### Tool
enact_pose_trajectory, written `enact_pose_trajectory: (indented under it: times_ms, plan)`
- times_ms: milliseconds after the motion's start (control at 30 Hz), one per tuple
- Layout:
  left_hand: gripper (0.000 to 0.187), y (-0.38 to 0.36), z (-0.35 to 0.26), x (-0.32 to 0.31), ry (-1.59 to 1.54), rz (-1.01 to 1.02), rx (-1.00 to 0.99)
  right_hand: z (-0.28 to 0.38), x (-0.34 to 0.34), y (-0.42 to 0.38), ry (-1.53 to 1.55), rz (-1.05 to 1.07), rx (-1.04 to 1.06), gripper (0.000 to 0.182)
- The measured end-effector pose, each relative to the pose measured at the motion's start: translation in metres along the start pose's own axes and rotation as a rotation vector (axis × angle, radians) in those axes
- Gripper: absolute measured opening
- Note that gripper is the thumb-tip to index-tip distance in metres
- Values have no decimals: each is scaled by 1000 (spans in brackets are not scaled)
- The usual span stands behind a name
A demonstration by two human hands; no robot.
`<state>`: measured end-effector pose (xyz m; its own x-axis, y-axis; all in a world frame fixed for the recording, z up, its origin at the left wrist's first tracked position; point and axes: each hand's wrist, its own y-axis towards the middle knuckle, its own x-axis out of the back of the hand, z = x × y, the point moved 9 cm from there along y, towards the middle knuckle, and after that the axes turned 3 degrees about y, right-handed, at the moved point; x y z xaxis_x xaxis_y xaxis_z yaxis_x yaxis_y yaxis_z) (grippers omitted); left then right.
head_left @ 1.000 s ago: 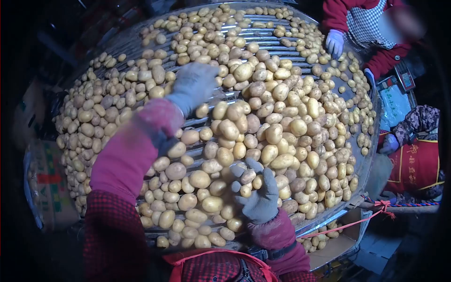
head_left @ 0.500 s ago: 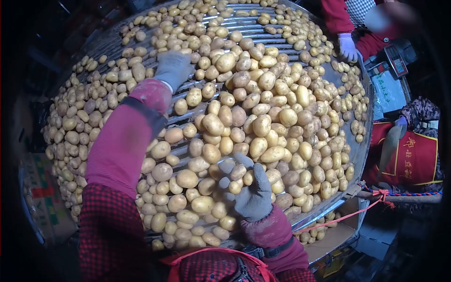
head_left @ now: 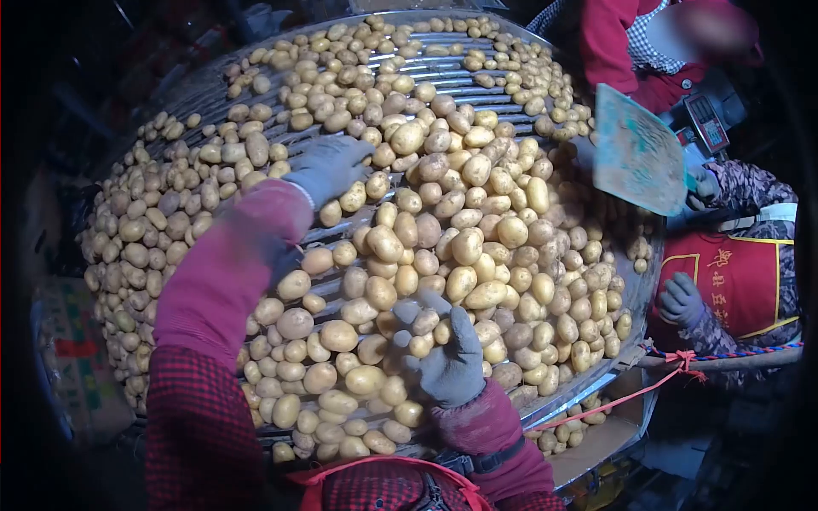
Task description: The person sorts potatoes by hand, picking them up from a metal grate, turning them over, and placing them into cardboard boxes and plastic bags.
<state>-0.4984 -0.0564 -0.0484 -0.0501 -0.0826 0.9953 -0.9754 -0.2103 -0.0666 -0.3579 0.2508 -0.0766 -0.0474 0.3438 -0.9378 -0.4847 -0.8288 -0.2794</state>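
Note:
My left hand (head_left: 331,168), in a grey glove, reaches out over the slatted metal table (head_left: 430,64). Its fingers stretch to the right, beside a potato (head_left: 377,185) and the big heap; nothing shows in its grasp, though the palm side is hidden. Lower down, my right hand (head_left: 450,356), also gloved in grey, is turned partly palm up. Its fingers curl round small potatoes (head_left: 421,345) at the near edge of the heap. Larger potatoes (head_left: 365,380) lie just left of it.
At the right, a person in a red apron (head_left: 745,285) holds up a dirty green flat pan (head_left: 639,153) over the table edge. Another person's red sleeve (head_left: 609,43) is behind it. A cardboard box (head_left: 596,443) with potatoes stands below a pink string (head_left: 630,399).
My left hand has moved slightly right and down, its fingers now pointing right. My right hand stays curled round small potatoes. The green pan has come into view at the right.

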Motion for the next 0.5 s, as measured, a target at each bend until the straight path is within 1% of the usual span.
enact_pose_trajectory:
  times_ms: [33,67,167,233,267,333,400,433,467,500]
  plan:
    - [35,1,-1,-3,-117,-63,8,-1,0,1,23,-6,-12,57]
    - [35,8,-1,-6,-117,-71,6,0,0,3,18,-1,-8,57]
    - [35,14,-5,-11,-153,4,76,-2,-3,1,22,16,-29,59]
    - [35,15,0,-14,-145,-20,75,4,-5,3,-148,-51,33,63]
    - [35,15,1,-16,-144,-36,69,4,-7,3,-151,-42,38,63]
    - [31,5,-8,2,-163,-81,80,9,-9,3,-147,-35,66,64]
    - [28,-13,-4,12,-322,-63,240,13,-12,2,-140,-3,61,66]
    - [26,-34,-19,31,-516,-268,120,12,-15,3,-117,26,57,69]
    - [25,-53,-41,43,-626,-395,-21,15,-18,3,-125,-3,72,71]
    - [22,-74,-72,58,-787,-347,-144,15,-20,4,-51,9,86,70]
